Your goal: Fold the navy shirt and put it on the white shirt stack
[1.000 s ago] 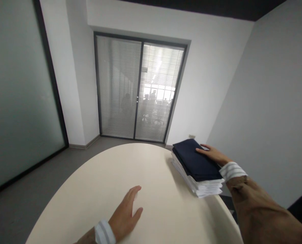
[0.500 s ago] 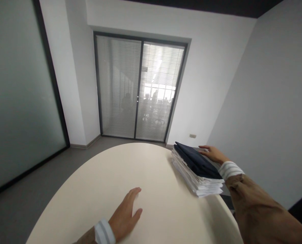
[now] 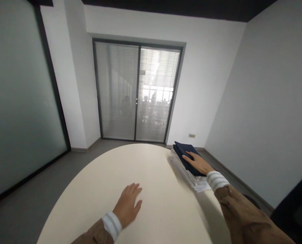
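Left hand [image 3: 127,204] lies flat on the one pale table [image 3: 95,189], fingers together, holding nothing. Right hand [image 3: 198,163] presses open-palmed on one dark folded cloth [image 3: 183,150] topping one white stack [image 3: 188,174] at the table's right edge.

Before you lies a rounded, cream-coloured, smooth surface [image 3: 151,169], its curved far edge towards the glass doors. Near its right edge sits a stack of folded white cloths [image 3: 188,174], topped by a folded dark navy cloth [image 3: 185,150]. Your right hand [image 3: 199,164] rests flat on that navy cloth. Your left hand [image 3: 127,205] lies palm down on the bare surface, well apart from the stack.
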Action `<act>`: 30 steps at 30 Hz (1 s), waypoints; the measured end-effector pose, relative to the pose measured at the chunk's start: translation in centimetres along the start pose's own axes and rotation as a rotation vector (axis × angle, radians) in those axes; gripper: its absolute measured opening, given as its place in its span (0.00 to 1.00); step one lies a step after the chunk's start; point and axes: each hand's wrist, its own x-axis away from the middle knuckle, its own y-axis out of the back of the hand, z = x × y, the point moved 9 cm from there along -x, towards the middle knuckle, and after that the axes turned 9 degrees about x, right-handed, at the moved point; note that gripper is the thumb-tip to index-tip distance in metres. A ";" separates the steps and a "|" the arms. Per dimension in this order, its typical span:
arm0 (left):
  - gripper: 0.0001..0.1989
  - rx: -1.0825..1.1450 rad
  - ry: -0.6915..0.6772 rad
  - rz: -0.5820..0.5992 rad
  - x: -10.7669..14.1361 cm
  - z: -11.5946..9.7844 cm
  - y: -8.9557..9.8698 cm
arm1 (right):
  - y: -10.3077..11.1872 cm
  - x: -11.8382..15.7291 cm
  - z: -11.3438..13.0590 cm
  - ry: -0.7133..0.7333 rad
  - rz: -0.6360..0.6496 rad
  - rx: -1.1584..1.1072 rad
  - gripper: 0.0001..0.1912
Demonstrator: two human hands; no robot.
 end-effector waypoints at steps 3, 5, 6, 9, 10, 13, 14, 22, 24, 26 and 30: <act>0.17 -0.068 0.015 0.009 -0.7 -0.7 0.7 | 2.1 3.7 2.7 0.047 -0.221 0.032 0.29; 0.14 -0.089 0.021 0.019 -1.3 -1.0 1.0 | 0.8 7.4 5.8 0.175 -0.299 0.009 0.26; 0.15 -0.098 0.032 0.023 -1.5 -0.9 1.1 | -1.1 9.4 7.4 0.242 -0.253 0.004 0.25; 0.22 -0.112 0.089 0.056 -1.6 0.1 0.6 | -8.8 14.7 10.5 0.323 0.061 0.074 0.29; 0.25 -0.110 0.106 0.079 -1.5 0.6 0.2 | -11.4 16.1 11.0 0.326 0.207 0.111 0.34; 0.27 -0.095 0.126 0.141 -1.1 1.5 -0.7 | -15.0 18.4 11.1 0.299 0.404 0.180 0.38; 0.27 -0.098 0.126 0.153 -1.0 1.6 -0.9 | -15.2 18.5 11.0 0.290 0.419 0.189 0.37; 0.29 -0.175 0.140 0.231 -1.3 1.7 -1.2 | -14.6 17.6 10.5 0.269 0.434 0.178 0.37; 0.28 -0.166 0.145 0.232 -1.2 1.9 -1.4 | -14.8 17.7 10.4 0.268 0.438 0.174 0.37; 0.28 -0.148 0.144 0.224 -1.1 2.1 -1.6 | -15.1 17.9 10.3 0.273 0.436 0.173 0.37; 0.24 -0.059 0.117 0.146 -1.8 1.5 -0.5 | -14.6 17.1 10.8 0.283 0.381 0.157 0.35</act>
